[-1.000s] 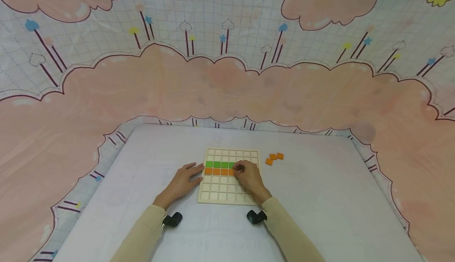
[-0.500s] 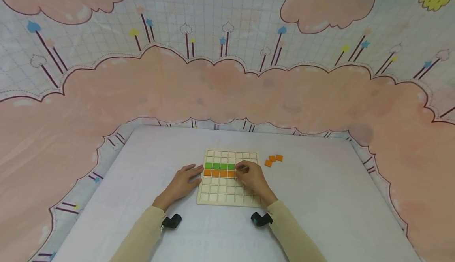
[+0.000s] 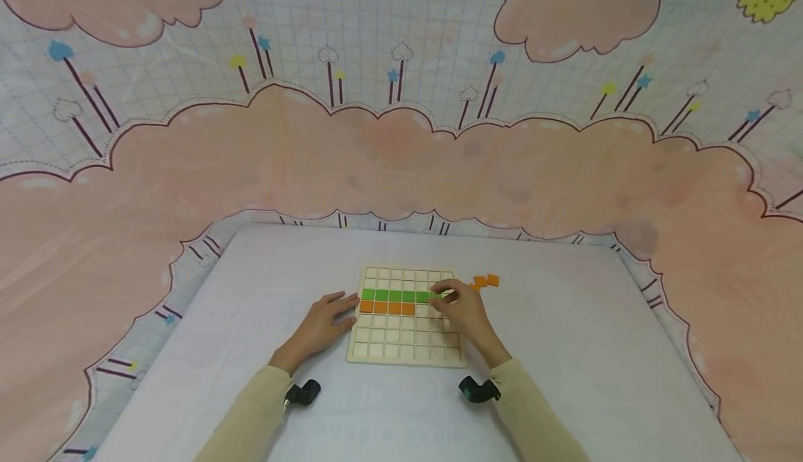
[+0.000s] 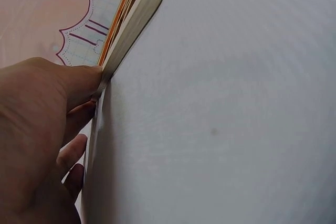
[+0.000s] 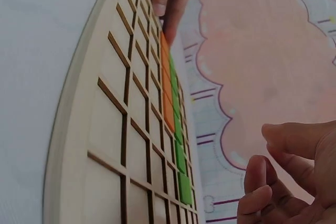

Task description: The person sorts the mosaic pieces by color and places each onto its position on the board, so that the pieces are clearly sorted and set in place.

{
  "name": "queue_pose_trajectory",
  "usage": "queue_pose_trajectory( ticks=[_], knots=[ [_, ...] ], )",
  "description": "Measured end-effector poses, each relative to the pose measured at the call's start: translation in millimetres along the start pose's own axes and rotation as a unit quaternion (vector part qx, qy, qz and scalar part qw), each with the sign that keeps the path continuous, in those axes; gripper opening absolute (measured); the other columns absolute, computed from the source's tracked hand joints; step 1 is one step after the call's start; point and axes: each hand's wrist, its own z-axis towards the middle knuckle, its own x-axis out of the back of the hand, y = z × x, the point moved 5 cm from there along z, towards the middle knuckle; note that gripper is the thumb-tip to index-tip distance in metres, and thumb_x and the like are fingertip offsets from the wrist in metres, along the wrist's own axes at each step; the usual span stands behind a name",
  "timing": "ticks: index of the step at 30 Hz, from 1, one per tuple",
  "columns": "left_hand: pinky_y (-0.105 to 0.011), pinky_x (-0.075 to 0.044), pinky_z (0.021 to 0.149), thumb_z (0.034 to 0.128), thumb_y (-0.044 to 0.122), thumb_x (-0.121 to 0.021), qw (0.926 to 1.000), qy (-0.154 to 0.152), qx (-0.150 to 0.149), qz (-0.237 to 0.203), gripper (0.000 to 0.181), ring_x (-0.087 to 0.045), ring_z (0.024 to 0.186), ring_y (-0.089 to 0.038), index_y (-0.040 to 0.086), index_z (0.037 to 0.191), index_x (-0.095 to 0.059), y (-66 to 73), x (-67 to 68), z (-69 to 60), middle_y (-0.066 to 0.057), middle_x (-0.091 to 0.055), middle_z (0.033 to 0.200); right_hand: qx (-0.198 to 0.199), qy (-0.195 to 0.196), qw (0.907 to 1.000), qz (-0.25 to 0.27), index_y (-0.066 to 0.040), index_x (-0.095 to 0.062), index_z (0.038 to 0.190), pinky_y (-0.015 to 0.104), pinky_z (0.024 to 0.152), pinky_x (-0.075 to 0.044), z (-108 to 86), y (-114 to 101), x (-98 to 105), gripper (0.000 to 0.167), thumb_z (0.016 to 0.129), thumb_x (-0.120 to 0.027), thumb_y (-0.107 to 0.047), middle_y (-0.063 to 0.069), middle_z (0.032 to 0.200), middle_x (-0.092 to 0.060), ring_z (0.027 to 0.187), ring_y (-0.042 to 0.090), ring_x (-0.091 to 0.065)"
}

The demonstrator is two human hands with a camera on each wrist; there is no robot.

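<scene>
A pale wooden grid board [image 3: 392,350] lies on the table, with a row of several green tiles [image 3: 395,296] and below it a shorter row of several orange tiles [image 3: 388,307]. My left hand [image 3: 321,322] rests at the board's left edge, its fingers extended; the left wrist view has the thumb [image 4: 84,82] against the edge. Over the board's right side hovers my right hand [image 3: 467,312], near the right end of the green row. In the right wrist view its fingers [image 5: 294,137] are loosely bent and apart, with nothing visible between them.
Beyond the board's right edge lie a few loose orange tiles [image 3: 493,281], one partly hidden by my right hand. A white cloth [image 3: 583,350] covers the table, and a patterned curtain [image 3: 401,155] hangs behind. Each wrist carries a black camera.
My right hand has moved right, away from the end of the orange row, uncovering more of the green row and the grid. The left hand stays at the board's edge.
</scene>
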Motion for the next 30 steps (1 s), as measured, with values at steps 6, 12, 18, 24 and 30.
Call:
queue_pose_trajectory(
  ticks=[6, 12, 18, 24, 30],
  knots=[
    [-0.061, -0.03, 0.116, 0.0954, 0.026, -0.064, 1.0, 0.001, -0.006, -0.003, 0.051, -0.033, 0.146, -0.034, 0.014, 0.143, -0.051, 1.7, -1.6, -1.1, 0.0, -0.046, 0.153, -0.001, 0.019, 0.9997, -0.015, -0.012, -0.071, 0.107, 0.024, 0.065, -0.053, -1.4, 8, 16, 0.022, 0.086, -0.076, -0.013, 0.009, 0.106, -0.071, 0.086, 0.02, -0.065],
    [-0.06, -0.03, 0.116, 0.0957, 0.027, -0.064, 1.0, 0.001, -0.008, 0.003, 0.051, -0.033, 0.146, -0.033, 0.014, 0.144, -0.051, -0.2, -3.3, 0.0, 0.0, -0.046, 0.153, -0.021, 0.032, 0.9986, -0.037, -0.012, -0.071, 0.109, 0.025, 0.067, -0.052, -0.2, 18, 33, 0.022, 0.087, -0.075, -0.015, 0.009, 0.108, -0.071, 0.091, 0.023, -0.065],
    [-0.06, -0.03, 0.116, 0.0954, 0.026, -0.064, 0.9998, 0.007, -0.015, 0.007, 0.051, -0.034, 0.146, -0.033, 0.013, 0.143, -0.051, -0.5, -1.6, 0.7, 0.0, -0.047, 0.153, -0.018, 0.046, 0.9972, -0.057, -0.01, -0.071, 0.109, 0.026, 0.072, -0.052, 3.3, 28, 50, 0.023, 0.087, -0.074, -0.015, 0.011, 0.11, -0.071, 0.092, 0.025, -0.065],
    [-0.06, -0.03, 0.116, 0.0954, 0.026, -0.064, 0.9997, 0.009, -0.023, 0.009, 0.051, -0.035, 0.145, -0.033, 0.012, 0.143, -0.052, 0.3, -1.4, 0.3, 0.0, -0.047, 0.152, -0.015, 0.053, 0.9969, -0.057, -0.008, -0.071, 0.111, 0.025, 0.068, -0.051, 6.5, 40, 66, 0.024, 0.087, -0.074, -0.012, 0.013, 0.111, -0.072, 0.091, 0.026, -0.066],
    [-0.059, -0.03, 0.116, 0.0953, 0.026, -0.064, 0.9998, 0.008, -0.017, 0.009, 0.051, -0.034, 0.145, -0.033, 0.013, 0.143, -0.051, -0.7, -2.6, 0.0, 0.001, -0.047, 0.153, -0.044, 0.059, 0.9951, -0.066, -0.007, -0.071, 0.112, 0.023, 0.066, -0.049, 10.7, 53, 79, 0.025, 0.088, -0.072, -0.014, 0.015, 0.112, -0.071, 0.09, 0.026, -0.065]
  ],
)
